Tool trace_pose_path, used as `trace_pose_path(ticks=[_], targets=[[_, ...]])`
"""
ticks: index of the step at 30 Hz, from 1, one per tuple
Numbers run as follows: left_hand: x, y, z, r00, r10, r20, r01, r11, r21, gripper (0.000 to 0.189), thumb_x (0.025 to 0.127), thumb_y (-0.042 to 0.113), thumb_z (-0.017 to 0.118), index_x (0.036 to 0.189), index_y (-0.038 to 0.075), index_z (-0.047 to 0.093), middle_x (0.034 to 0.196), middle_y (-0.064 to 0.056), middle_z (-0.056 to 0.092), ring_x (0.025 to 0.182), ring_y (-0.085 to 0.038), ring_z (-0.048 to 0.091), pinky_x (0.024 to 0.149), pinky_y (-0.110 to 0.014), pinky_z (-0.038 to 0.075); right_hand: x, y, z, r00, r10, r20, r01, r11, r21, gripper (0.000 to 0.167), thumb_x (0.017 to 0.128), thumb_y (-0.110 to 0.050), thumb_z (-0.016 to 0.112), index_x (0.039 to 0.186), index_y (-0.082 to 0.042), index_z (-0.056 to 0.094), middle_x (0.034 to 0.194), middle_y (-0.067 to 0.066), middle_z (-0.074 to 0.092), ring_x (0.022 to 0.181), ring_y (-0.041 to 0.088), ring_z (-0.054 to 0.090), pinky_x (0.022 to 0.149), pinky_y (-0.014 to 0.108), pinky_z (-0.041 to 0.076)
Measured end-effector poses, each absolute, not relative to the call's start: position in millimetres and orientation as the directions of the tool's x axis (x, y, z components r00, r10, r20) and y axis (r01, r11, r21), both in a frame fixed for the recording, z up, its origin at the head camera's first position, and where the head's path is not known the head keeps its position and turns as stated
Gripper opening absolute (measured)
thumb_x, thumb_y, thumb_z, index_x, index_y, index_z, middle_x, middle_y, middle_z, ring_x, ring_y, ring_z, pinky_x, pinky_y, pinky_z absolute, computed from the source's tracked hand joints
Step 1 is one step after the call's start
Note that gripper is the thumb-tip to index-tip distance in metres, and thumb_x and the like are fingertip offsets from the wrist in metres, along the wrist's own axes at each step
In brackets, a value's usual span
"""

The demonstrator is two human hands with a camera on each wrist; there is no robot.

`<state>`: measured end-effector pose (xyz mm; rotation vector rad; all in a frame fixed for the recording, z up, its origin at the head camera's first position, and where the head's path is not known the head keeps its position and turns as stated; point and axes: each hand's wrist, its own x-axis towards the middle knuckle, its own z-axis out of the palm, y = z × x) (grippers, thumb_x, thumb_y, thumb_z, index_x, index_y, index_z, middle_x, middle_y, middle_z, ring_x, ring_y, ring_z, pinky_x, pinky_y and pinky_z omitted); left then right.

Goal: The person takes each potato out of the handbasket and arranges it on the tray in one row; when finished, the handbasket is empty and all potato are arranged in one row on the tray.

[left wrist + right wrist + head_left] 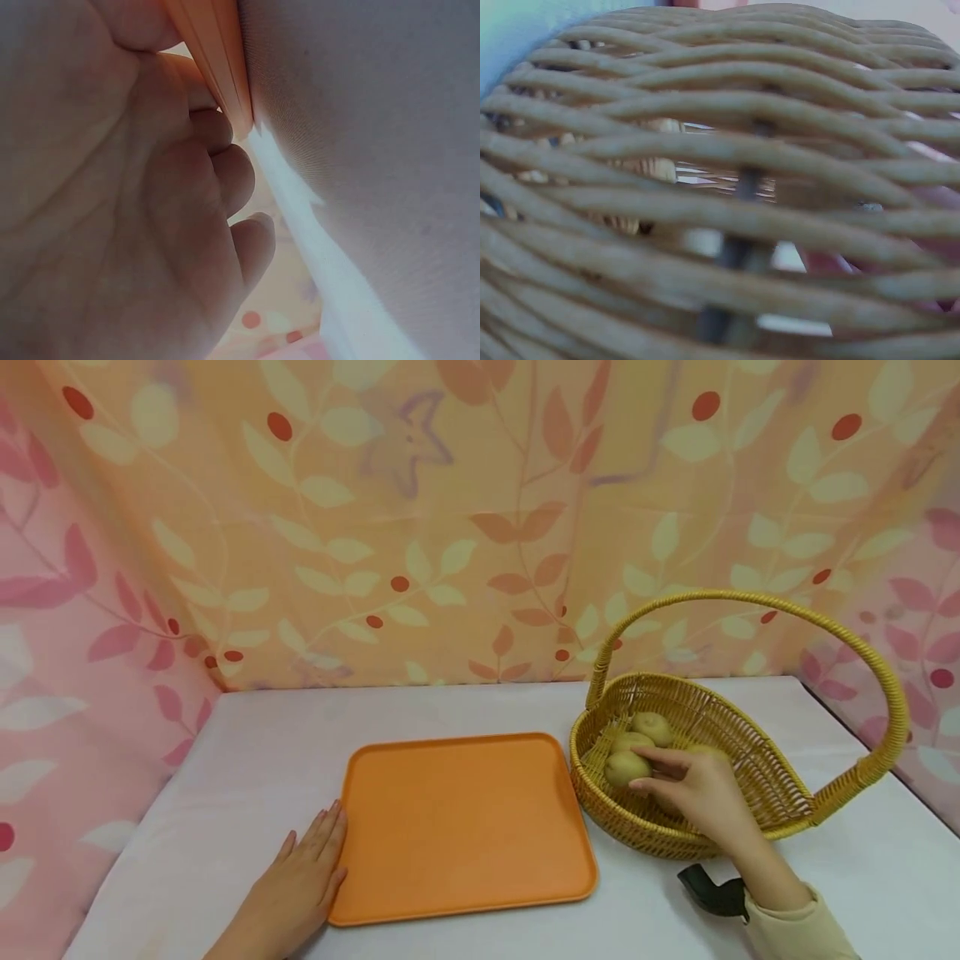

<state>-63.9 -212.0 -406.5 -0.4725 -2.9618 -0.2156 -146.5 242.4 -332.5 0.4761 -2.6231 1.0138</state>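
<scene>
My right hand (pixel 701 789) reaches over the near rim into a yellow wicker basket (pixel 630 827). Its thumb and fingertips pinch a potato (pixel 624 770) from the right side. Behind that one lie two more potatoes, one potato (pixel 652 727) at the back, and another potato (pixel 703 750) shows past the hand. The right wrist view is filled by the basket's woven wall (pixel 705 210), which covers most of the hand. At the left, my left hand (pixel 300 868) rests with straight fingers along the edge of an orange tray (pixel 465 827); the left wrist view shows its fingers (pixel 236 180) beside the tray's rim (pixel 217 60).
The basket's tall arched handle (pixel 750 597) rises over it and leans right. A black curved piece (pixel 712 893) sits at the right wrist. Tray and basket stand side by side on a white-covered table (pixel 277 735), with a flowered curtain (pixel 420 568) behind.
</scene>
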Motion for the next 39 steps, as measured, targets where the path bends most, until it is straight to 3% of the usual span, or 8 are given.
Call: trace_pose_path(ticks=[5, 15, 29, 39], targets=[[-62, -211, -405, -0.944, 0.286, 0.163, 0.309, 0.94, 0.146, 0.059, 0.092, 0.021, 0.06, 0.139, -0.007, 0.04, 0.148, -0.018, 0.033, 0.134, -0.033, 0.035, 0.103, -0.058, 0.03, -142, 241, -326, -0.914, -0.147, 0.378, -0.37, 0.681, -0.632, 0.041, 0.071, -0.013, 0.083, 0.108, -0.001, 0.071, 0.099, 0.016, 0.07, 0.083, -0.009, 0.059, 0.065, 0.01, 0.049], [-63, -207, -400, -0.956, 0.281, 0.083, 0.292, 0.941, 0.17, 0.061, 0.094, 0.026, 0.057, 0.141, -0.007, 0.037, 0.149, -0.019, 0.031, 0.136, -0.034, 0.031, 0.104, -0.059, 0.027, -129, 228, -315, -0.903, -0.126, 0.411, -0.389, 0.649, -0.654, 0.042, 0.07, -0.013, 0.083, 0.109, -0.002, 0.071, 0.104, 0.017, 0.068, 0.083, -0.012, 0.06, 0.063, 0.012, 0.051], [-72, -207, -390, -0.96, 0.269, 0.078, 0.279, 0.944, 0.174, 0.065, 0.094, 0.027, 0.058, 0.142, -0.008, 0.034, 0.15, -0.02, 0.029, 0.136, -0.036, 0.029, 0.105, -0.059, 0.026, -139, 164, -313, -0.893, -0.279, 0.353, -0.441, 0.388, -0.81, 0.041, 0.074, -0.005, 0.078, 0.113, 0.004, 0.067, 0.105, 0.017, 0.068, 0.089, 0.007, 0.067, 0.071, 0.023, 0.054], [-71, -207, -391, -0.965, 0.258, 0.058, 0.264, 0.943, 0.205, 0.065, 0.095, 0.027, 0.056, 0.143, -0.008, 0.031, 0.152, -0.02, 0.025, 0.137, -0.035, 0.027, 0.106, -0.058, 0.023, -155, 107, -327, -0.907, -0.365, 0.209, -0.328, 0.303, -0.895, 0.041, 0.071, -0.01, 0.081, 0.109, -0.001, 0.07, 0.104, 0.013, 0.07, 0.094, 0.018, 0.068, 0.074, 0.026, 0.055]])
